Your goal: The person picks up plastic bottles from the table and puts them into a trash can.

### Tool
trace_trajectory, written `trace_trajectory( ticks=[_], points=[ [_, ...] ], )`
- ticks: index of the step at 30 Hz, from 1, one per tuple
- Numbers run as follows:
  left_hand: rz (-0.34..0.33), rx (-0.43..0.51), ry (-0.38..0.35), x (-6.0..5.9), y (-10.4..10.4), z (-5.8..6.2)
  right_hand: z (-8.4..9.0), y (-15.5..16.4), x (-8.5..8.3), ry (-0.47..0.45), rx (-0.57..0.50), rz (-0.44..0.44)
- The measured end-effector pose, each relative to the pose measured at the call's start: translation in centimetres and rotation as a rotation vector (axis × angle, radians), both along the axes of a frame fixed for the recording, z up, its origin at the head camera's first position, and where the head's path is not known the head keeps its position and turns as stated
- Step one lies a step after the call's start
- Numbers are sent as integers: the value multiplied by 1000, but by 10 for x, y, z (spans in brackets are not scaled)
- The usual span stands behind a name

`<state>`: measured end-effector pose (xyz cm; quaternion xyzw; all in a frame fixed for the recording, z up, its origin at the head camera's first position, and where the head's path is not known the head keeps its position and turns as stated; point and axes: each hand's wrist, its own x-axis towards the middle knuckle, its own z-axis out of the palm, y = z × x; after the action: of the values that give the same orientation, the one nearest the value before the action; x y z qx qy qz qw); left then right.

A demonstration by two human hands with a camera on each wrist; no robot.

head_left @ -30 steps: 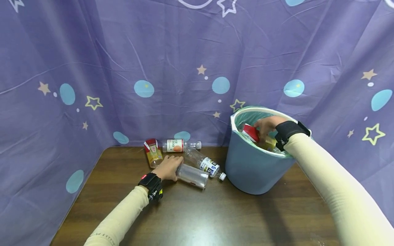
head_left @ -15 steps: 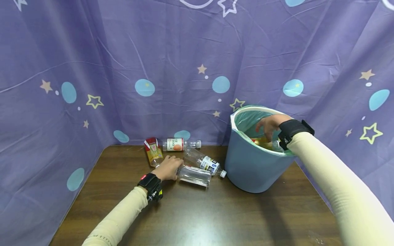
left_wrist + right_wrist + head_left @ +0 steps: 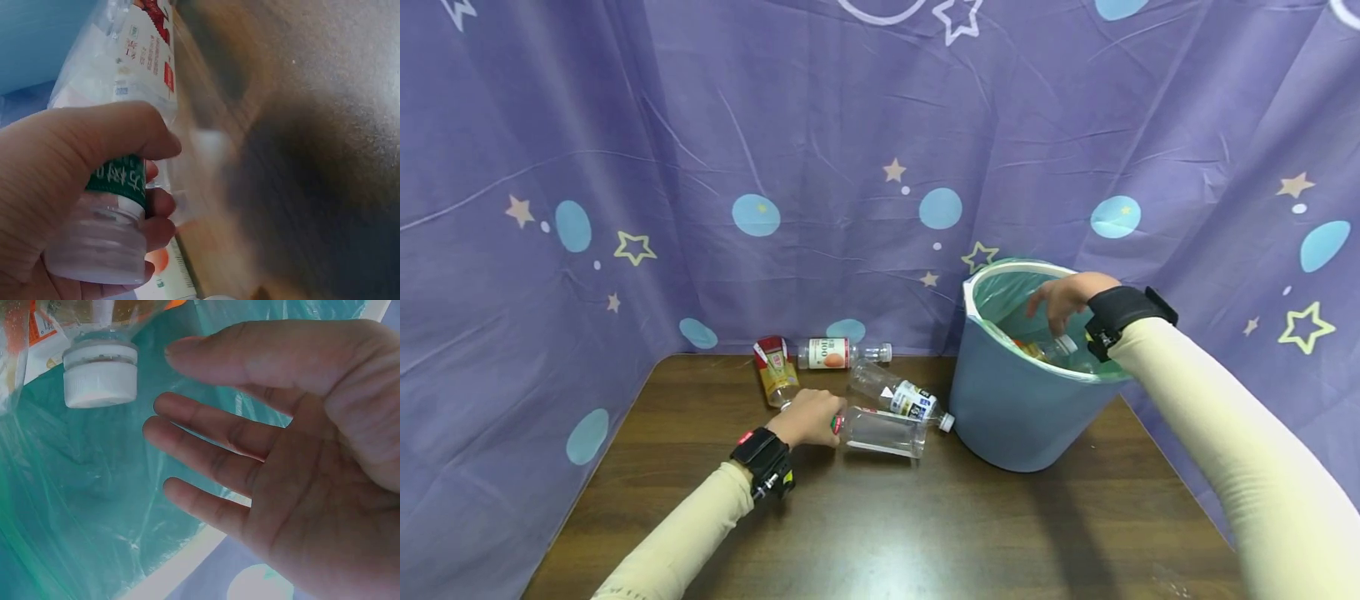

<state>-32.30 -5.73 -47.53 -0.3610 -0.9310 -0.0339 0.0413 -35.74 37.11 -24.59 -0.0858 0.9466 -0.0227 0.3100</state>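
My left hand grips a clear plastic bottle by its neck end, as it lies tilted along the table. In the left wrist view, the thumb and fingers curl round a green band near the bottle's top. Over at the right, my right hand is inside the mouth of a blue-grey bin lined with a green plastic bag. Its fingers are spread and hold nothing. Just beyond the fingertips lies a bottle with a white cap, apart from the hand; the bin wall hides part of it.
Behind the left hand lie a bottle with a red and yellow label and one with a white label. A clear bottle with a blue-and-white label points its cap at the bin. A purple curtain hangs behind the wooden table.
My right hand has let go of the red-and-yellow-labelled bottle, which dropped lower in the bin, and has opened. The clear bottle in my left hand has turned and shifted slightly right.
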Motion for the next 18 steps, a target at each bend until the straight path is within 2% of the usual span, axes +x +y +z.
trace_trajectory(
  ticks=[5,10,15,18],
  points=[
    [1,14,10,4,-3,14,9,1,4,20,17,23],
    [17,28,21,3,-10,31,18,0,4,87,-7,77],
    [45,42,30,2,-15,57,30,-9,6,153,-88,136],
    [67,73,38,2,-18,73,40,-19,12,225,-142,163]
  ],
)
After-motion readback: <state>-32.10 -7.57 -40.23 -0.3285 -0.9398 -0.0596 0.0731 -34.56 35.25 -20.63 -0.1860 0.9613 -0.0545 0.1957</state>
